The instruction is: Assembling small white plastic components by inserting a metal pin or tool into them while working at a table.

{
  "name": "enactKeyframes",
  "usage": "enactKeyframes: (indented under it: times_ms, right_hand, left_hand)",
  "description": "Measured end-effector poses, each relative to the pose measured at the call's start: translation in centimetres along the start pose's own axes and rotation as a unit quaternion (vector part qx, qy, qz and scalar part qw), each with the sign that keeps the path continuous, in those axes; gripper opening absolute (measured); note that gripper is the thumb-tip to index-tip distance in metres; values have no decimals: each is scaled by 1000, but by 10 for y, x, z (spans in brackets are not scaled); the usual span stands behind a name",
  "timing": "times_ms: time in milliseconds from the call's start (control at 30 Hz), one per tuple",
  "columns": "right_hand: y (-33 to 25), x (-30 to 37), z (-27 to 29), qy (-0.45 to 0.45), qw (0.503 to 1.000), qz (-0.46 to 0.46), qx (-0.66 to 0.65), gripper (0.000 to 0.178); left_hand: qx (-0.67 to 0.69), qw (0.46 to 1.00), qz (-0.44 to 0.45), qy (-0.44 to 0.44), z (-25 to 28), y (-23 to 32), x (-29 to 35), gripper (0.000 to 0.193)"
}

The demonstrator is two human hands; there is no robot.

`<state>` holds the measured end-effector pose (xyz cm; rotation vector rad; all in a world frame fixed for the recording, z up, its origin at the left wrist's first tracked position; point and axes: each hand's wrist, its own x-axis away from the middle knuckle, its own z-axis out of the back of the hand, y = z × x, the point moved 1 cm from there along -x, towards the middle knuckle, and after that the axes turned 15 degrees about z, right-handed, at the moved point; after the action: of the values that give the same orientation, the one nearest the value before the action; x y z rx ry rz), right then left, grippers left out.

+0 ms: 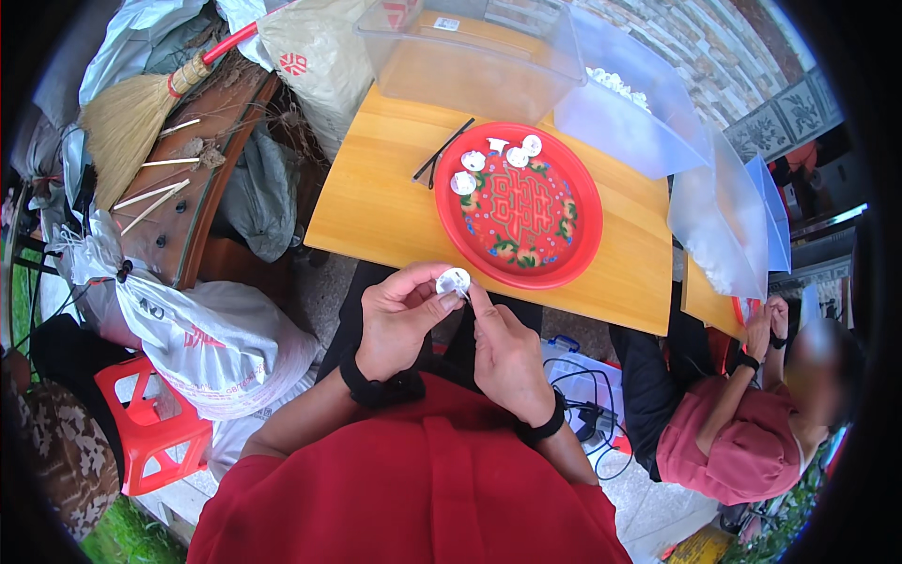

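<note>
A small white round plastic part (pixel 454 281) is pinched between the thumb and fingers of my left hand (pixel 399 315), in front of my chest. My right hand (pixel 507 352) is closed at the part's right edge, thumb and forefinger against it; whether they grip a smaller piece there is too small to tell. Beyond my hands lies a red round tray (pixel 587 230) with a flower pattern. Several similar white parts (pixel 518 157) rest in its far left portion. Two thin black sticks (pixel 437 155) lie beside the tray's left rim on the yellow wooden table (pixel 366 188).
Clear plastic bins (pixel 470 56) stand along the table's far side, one holding white parts (pixel 618 86). At right a co-worker (pixel 733 432) sits, hands by another bin (pixel 719 226). Left are white sacks (pixel 216 338), a red stool (pixel 155 423) and a straw broom (pixel 132 122).
</note>
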<state>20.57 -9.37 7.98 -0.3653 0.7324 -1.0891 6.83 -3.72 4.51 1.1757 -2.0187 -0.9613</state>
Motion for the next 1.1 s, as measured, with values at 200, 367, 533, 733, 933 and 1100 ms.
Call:
enactKeyframes:
  times_ms: [200, 367, 533, 733, 933, 1100]
  right_hand:
    - [10, 0, -2, 29, 983, -20, -182, 46]
    - [15, 3, 1, 12, 966, -63, -252, 43]
    - [15, 2, 3, 3, 952, -105, -288, 40]
    - [10, -4, 15, -13, 878, -224, -423, 38]
    - [14, -5, 19, -39, 806, -303, -507, 34]
    - [13, 0, 14, -36, 945, -154, -286, 30]
  left_hand:
    - [13, 1000, -6, -2, 1, -2, 0, 28]
    - [24, 1000, -3, -5, 1, -4, -1, 26]
    - [60, 997, 29, -27, 4, -3, -5, 21]
    - [34, 999, -15, -28, 3, -5, -5, 21]
    - [29, 999, 1, -30, 4, -5, -5, 22]
    - [31, 999, 15, -16, 4, -4, -5, 24]
